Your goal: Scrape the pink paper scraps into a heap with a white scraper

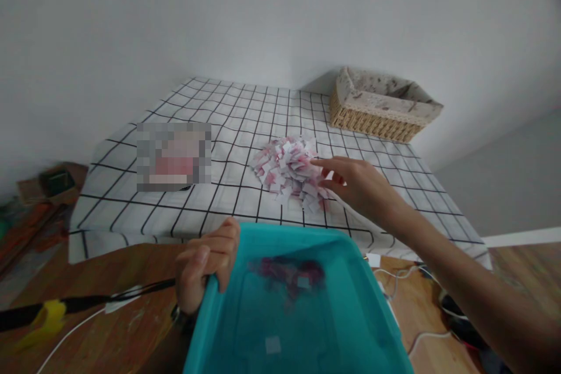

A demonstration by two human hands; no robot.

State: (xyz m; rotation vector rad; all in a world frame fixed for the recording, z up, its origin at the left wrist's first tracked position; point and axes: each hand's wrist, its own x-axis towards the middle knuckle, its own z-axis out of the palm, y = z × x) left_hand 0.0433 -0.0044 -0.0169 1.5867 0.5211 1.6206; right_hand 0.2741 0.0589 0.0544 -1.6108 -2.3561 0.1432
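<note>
My left hand (213, 260) is closed around the upper left rim of a teal plastic bin (372, 304), held below the table's front edge. Inside the bin lie a blurred dark pink clump (287, 273) and a small white paper piece (273, 345). On the table, a heap of small white and pink paper pieces (284, 166) is spread in a loose mound. At its right side is my right hand (357, 181), index finger stretched out and thumb apart, with nothing visible between them. Whether the fingertips touch the papers, I cannot tell.
A white cloth with black grid lines (245, 105) covers the table. A lined wicker basket (377, 123) stands at the back right against the wall. A pixelated, unreadable item (174, 158) lies at the left. White cables (403, 274) trail across the wooden floor.
</note>
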